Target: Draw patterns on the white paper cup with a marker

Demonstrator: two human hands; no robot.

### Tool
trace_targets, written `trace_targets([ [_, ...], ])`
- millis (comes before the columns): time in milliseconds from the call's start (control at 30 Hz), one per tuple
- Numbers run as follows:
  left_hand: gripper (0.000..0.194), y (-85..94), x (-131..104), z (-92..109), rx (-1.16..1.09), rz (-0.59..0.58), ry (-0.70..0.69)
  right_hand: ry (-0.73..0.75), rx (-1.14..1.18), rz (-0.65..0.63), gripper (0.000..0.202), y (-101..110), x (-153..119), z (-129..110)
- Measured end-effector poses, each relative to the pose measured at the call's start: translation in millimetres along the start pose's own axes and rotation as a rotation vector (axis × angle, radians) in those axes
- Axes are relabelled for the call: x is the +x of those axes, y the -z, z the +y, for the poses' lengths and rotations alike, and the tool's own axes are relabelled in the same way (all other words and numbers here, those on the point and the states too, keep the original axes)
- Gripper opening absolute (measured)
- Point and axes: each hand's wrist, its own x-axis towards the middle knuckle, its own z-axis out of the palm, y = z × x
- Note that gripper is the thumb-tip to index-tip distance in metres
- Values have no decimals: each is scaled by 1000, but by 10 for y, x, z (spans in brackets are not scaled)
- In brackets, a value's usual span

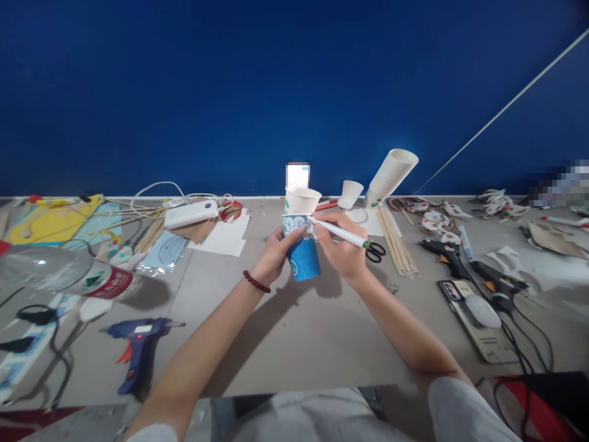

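My left hand [277, 252] is wrapped round a blue paper cup [305, 261] whose upper band is white with blue scallop-like lines. A white paper cup [304, 200] shows just above its rim; whether the two touch, I cannot tell. In my right hand [341, 248] is a white marker [343, 233] with a green end, its tip at the patterned band near the rim. Black scissors [375, 252] lie just right of my right hand.
Behind stand a small cup [350, 193] and a tilted cup stack [393, 175]. Wooden sticks [396, 242] lie right. Leftward are a blue glue gun [138, 347], a bottle [78, 274] and a power strip [34, 344]. Rightward are black glue guns [444, 255] and a phone [473, 334].
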Motion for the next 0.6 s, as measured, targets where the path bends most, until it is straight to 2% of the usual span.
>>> trace_targets([
  [600,54,-5,0,32,-12,-11,-10,15,-16,15,9,7,2,-10],
])
